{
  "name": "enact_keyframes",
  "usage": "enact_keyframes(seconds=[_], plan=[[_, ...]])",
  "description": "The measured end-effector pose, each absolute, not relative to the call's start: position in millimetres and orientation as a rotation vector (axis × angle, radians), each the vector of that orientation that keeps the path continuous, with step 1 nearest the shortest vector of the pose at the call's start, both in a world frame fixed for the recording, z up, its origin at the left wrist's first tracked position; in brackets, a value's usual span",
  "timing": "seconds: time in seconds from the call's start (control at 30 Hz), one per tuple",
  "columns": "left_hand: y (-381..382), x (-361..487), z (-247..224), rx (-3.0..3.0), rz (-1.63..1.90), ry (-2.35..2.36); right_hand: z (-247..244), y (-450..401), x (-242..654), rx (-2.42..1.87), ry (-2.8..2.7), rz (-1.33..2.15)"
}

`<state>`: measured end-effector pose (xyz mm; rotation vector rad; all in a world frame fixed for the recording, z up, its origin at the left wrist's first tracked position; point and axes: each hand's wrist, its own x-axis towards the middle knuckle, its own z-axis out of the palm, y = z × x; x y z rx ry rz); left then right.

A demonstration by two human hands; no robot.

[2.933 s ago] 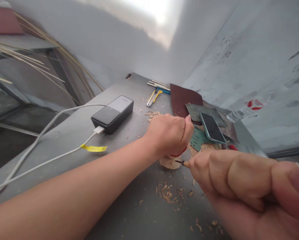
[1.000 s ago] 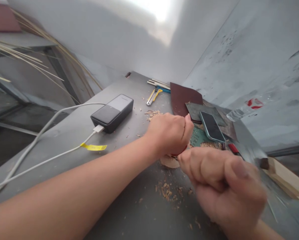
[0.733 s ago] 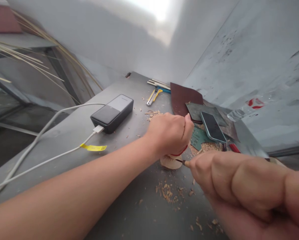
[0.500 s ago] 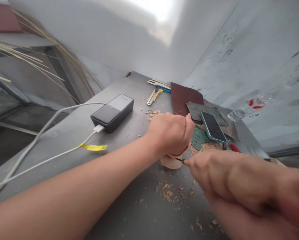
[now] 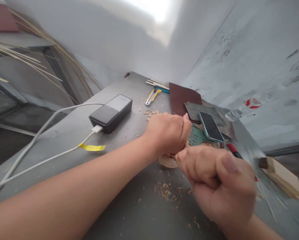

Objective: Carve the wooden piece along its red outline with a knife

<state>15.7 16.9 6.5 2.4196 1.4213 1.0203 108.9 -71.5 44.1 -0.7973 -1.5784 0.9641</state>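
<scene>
Just beside left hand (image 5: 167, 132) — lettered sheet (image 5: 198, 136)

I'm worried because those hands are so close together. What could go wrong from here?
The closed right hand, its grip hiding what it holds, is right by the left hand, so a slip might hurt the left. The wooden piece partly under the left hand could shift. The left arm might snag the white cable and tug the power bank.

Workshop (woodworking, judging by the litter) | grey bench (image 5: 129, 216): wood shavings (image 5: 168, 192) scattered toward near edge | utility knife (image 5: 152, 97) by far edge | abrasive-looking sheets (image 5: 183, 96) overlapping toward right edge | thin strips (image 5: 27, 58) beyond left edge | stained wall (image 5: 264, 66)
</scene>
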Motion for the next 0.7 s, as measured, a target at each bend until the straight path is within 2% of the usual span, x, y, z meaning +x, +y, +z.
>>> enact_keyframes(seconds=[0.23, 0.37, 0.5, 0.6, 0.7], plan=[[18, 15, 6, 2.428, 1.011, 1.418, 48, -74, 106, -0.706, -1.516, 0.864], [19, 17, 4, 2.396, 1.037, 1.433, 37, -68, 106, -0.769, -1.561, 0.958], [19, 17, 4, 2.410, 1.062, 1.428, 46, -74, 106, -0.838, -1.532, 0.993], [18, 17, 5, 2.398, 1.038, 1.424, 51, -75, 108, -0.775, -1.500, 0.951], [17, 17, 6, 2.383, 1.021, 1.443, 44, -69, 109, -0.714, -1.512, 1.053]])
